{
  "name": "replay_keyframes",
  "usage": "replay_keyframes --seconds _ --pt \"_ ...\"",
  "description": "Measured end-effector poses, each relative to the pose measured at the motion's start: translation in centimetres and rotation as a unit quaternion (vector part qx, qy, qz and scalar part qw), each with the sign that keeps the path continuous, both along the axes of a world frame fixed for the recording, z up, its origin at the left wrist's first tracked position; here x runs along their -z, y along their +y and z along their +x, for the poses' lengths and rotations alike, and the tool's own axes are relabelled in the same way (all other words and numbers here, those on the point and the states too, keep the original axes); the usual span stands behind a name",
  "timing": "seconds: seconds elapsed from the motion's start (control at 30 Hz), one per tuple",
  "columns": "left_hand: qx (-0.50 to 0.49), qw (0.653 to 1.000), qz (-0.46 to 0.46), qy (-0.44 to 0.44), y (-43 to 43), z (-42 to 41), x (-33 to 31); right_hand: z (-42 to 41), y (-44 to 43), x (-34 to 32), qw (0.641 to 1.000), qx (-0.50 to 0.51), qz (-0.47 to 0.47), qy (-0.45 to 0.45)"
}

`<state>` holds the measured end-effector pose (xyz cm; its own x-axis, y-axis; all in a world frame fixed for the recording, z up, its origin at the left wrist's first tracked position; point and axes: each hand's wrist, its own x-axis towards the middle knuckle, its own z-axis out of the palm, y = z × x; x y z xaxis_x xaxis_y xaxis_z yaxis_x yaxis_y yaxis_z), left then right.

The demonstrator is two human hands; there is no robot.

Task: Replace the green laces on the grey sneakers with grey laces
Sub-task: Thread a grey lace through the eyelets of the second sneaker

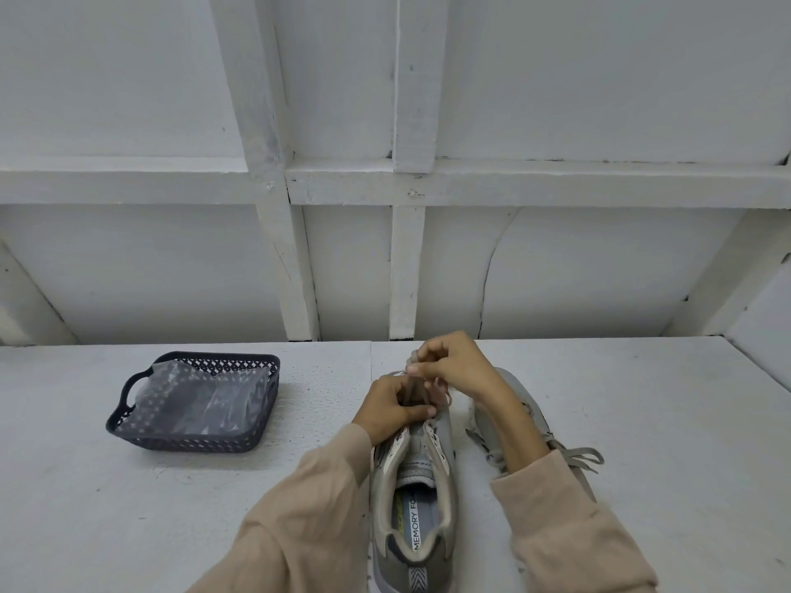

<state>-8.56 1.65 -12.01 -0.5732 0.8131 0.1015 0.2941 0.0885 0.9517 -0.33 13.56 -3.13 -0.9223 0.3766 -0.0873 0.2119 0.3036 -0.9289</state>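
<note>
Two grey sneakers stand on the white table, toes pointing away from me. The left sneaker point(413, 502) has its upper eyelets unlaced and its tongue showing. My left hand point(391, 410) grips the front of that shoe and pinches a grey lace point(413, 389) at the lower eyelets. Just above, my right hand point(453, 363) pinches the same lace and holds it up taut. My right forearm partly hides the right sneaker point(528, 415), whose grey lace point(584, 457) is tied in a bow. No green lace is in view.
A dark perforated plastic basket point(128, 391) with a clear plastic bag point(205, 398) inside stands on the table to the left. A white panelled wall with battens rises behind the table's far edge. The white table point(667, 421) extends to the right.
</note>
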Motion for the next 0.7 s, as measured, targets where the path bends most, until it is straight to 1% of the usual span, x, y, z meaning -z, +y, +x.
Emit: replay_keyframes --seconds 0.13,0.2,0.33,0.43,0.6,0.7 --pt "0.038 0.999 0.010 -0.016 -0.1 -0.3 -0.3 0.0 -0.4 -1.2 0.999 0.012 -0.047 0.024" --pt "0.045 0.999 -0.003 -0.029 -0.2 -0.4 -0.4 0.0 -0.6 -2.4 0.996 0.012 -0.074 0.046" --pt "0.051 0.998 -0.008 -0.040 0.0 -0.2 -0.5 -0.4 -0.6 -5.1 0.993 -0.005 -0.067 0.096" --pt "0.050 0.998 -0.008 -0.026 0.1 -0.3 -0.7 -0.7 -0.7 -6.0 0.994 -0.020 -0.053 0.098" --pt "0.035 0.999 -0.009 0.030 0.1 0.0 -0.6 0.0 -0.5 -5.2 0.994 -0.015 -0.067 0.090" --pt "0.030 0.999 -0.008 0.038 0.1 0.1 -0.6 0.2 -0.4 -5.1 0.994 -0.021 -0.068 0.083"
